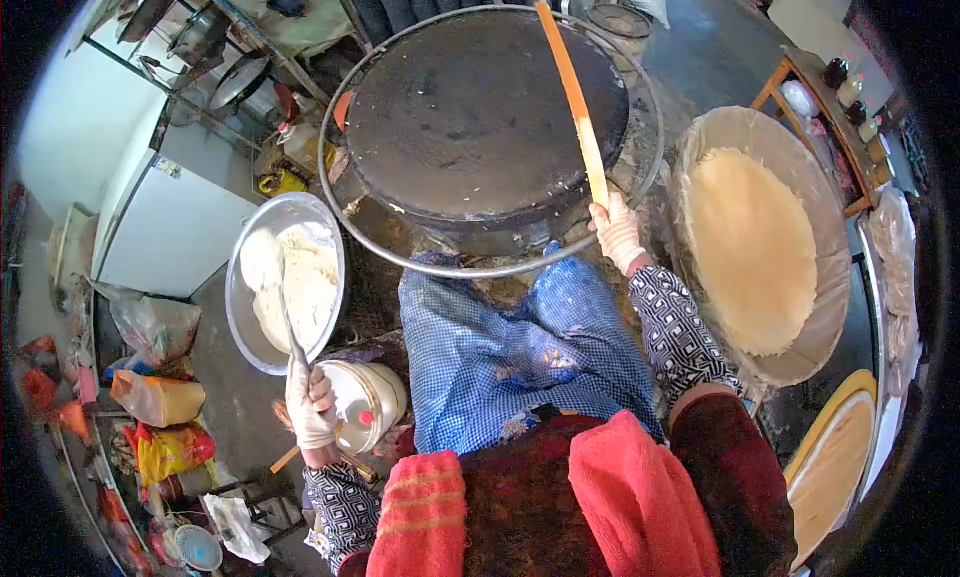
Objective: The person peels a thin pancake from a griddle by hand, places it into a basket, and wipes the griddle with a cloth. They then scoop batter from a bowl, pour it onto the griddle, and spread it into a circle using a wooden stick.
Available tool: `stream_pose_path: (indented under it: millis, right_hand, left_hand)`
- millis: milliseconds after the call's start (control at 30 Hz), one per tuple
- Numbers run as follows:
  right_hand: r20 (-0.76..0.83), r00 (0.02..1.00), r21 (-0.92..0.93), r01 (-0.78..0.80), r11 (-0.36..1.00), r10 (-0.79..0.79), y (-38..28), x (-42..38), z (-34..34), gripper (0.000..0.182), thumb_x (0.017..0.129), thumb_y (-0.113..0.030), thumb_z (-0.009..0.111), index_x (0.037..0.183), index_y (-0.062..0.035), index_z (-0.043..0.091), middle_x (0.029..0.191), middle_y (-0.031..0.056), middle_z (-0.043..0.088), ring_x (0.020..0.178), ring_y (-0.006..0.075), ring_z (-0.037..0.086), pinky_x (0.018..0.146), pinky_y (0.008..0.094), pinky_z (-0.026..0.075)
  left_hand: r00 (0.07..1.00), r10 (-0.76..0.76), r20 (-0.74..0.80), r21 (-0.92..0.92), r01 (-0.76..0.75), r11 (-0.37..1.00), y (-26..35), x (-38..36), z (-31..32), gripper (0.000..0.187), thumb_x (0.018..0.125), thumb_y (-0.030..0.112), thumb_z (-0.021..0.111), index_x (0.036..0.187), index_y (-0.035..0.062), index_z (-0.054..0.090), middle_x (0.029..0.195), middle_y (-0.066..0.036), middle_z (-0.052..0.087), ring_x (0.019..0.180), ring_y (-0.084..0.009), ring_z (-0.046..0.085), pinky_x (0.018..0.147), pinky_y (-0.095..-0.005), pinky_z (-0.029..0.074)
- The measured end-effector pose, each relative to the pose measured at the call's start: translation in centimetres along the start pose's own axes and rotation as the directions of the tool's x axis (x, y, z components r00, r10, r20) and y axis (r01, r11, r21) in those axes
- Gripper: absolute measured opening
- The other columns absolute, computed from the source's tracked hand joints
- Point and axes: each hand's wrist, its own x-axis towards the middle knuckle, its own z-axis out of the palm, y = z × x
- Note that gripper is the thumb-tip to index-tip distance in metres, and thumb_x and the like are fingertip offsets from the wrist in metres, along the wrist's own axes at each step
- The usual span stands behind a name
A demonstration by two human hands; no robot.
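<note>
My left hand [311, 409], in a pale glove, is closed round the handle of a ladle [287, 312]. The ladle reaches into a metal bowl [243, 327] of thick, creamy white batter [312, 277], and its head is at the batter's far left side. In my gloved right hand [617, 235] is the near end of a long, flat orange spreading strip [572, 87]. This strip slants forward over the right part of a large, round dark griddle [480, 117], which has small pale crumbs on it. A metal ring [470, 272] surrounds the griddle.
At the right, a large lined basket [835, 307] holds a stack of thin round pancakes [752, 247]. A white bucket [385, 397] stands beside my left hand. Plastic bags [155, 327] lie at the left, near a white cabinet [175, 227]. A wooden shelf [825, 117] with bottles is at the far right.
</note>
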Motion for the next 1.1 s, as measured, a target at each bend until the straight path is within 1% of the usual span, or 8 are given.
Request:
stream_pose_path:
  millis: [133,333,433,600,767,900,1000,1100]
  right_hand:
    - [-0.035,0.998,-0.003,-0.055,0.998,0.055,0.1,0.0,0.9,0.013,0.09,-0.013,0.06,0.096,-0.0069,0.05,0.071,0.008,0.056,0.052,0.016,0.057,0.044,0.0298,0.045]
    - [-0.085,0.99,0.149,-0.099,0.984,0.113,-0.9,-0.8,1.9,0.012,0.09,-0.012,0.06,0.092,-0.0062,0.05,0.072,0.0065,0.056,0.049,0.0141,0.055,0.043,0.0291,0.045]
    - [-0.13,0.988,0.148,-0.07,0.987,0.089,-0.8,-1.2,2.5,0.015,0.09,-0.015,0.062,0.09,-0.0067,0.05,0.067,0.0067,0.054,0.048,0.0155,0.055,0.043,0.0314,0.044]
    - [-0.137,0.968,0.288,-0.166,0.943,0.212,-1.9,-2.0,3.7,0.016,0.091,-0.019,0.061,0.093,-0.008,0.05,0.065,0.0046,0.053,0.046,0.0151,0.053,0.041,0.0315,0.042]
    - [-0.14,0.982,0.188,-0.099,0.977,0.126,-2.2,-2.7,4.1,0.017,0.091,-0.018,0.061,0.098,-0.0083,0.05,0.072,0.0042,0.051,0.048,0.0135,0.052,0.041,0.0292,0.041]
    - [-0.089,0.984,0.117,-0.144,0.983,0.155,-3.0,-2.7,3.8,0.014,0.092,-0.013,0.057,0.101,-0.0032,0.051,0.07,0.0047,0.055,0.054,0.0129,0.057,0.048,0.0288,0.045]
    - [-0.003,0.979,0.525,-0.171,0.834,0.203,-5.2,-2.8,2.3,0.015,0.093,-0.01,0.054,0.107,-0.0059,0.048,0.08,0.0083,0.063,0.056,0.0141,0.06,0.05,0.0292,0.048]
    - [0.294,0.938,0.766,-0.346,0.542,0.183,-9.6,-3.8,-2.2,0.015,0.092,-0.016,0.056,0.104,-0.0093,0.049,0.072,0.0054,0.06,0.051,0.0138,0.056,0.044,0.0285,0.046]
  left_hand:
    - [0.998,0.06,-0.008,0.462,-0.049,0.886,-2.6,-0.1,8.5,0.053,0.099,0.02,0.05,0.146,0.0161,0.027,0.069,0.004,0.036,0.047,-0.001,0.03,0.034,-0.0136,0.023]
    - [0.944,0.137,0.3,0.692,-0.314,0.65,-11.1,3.5,11.9,0.066,0.091,0.005,0.057,0.148,0.0119,0.024,0.082,0.0,0.052,0.056,-0.0046,0.047,0.044,-0.0209,0.04]
    - [0.516,0.383,0.766,0.611,-0.769,-0.187,-14.6,8.7,10.6,0.06,0.088,0.005,0.06,0.143,0.0085,0.036,0.089,-0.011,0.058,0.073,-0.0271,0.059,0.063,-0.0359,0.049]
    - [0.575,0.101,0.812,0.529,-0.651,-0.545,-14.7,11.5,9.6,0.061,0.083,0.004,0.058,0.14,0.0155,0.043,0.09,-0.015,0.058,0.074,-0.0325,0.061,0.059,-0.041,0.05]
    - [0.498,0.141,0.856,0.481,-0.665,-0.572,-13.5,11.3,9.8,0.062,0.079,0.001,0.06,0.137,0.0156,0.047,0.088,-0.014,0.057,0.072,-0.0323,0.061,0.057,-0.0403,0.052]
    - [0.459,0.451,0.766,0.627,-0.689,-0.363,-13.9,10.6,11.5,0.059,0.085,0.002,0.062,0.14,0.0109,0.042,0.086,-0.014,0.055,0.071,-0.0313,0.06,0.061,-0.0397,0.05]
    - [0.445,0.62,0.646,0.687,-0.694,-0.217,-12.6,10.6,11.6,0.059,0.088,0.002,0.06,0.142,0.0033,0.037,0.12,-0.021,0.056,0.102,-0.0331,0.06,0.09,-0.0366,0.047]
    - [0.679,0.663,0.316,0.85,-0.513,0.12,-10.2,10.1,7.5,0.056,0.09,0.001,0.056,0.142,-0.0003,0.035,0.132,-0.021,0.051,0.115,-0.0301,0.054,0.099,-0.0336,0.042]
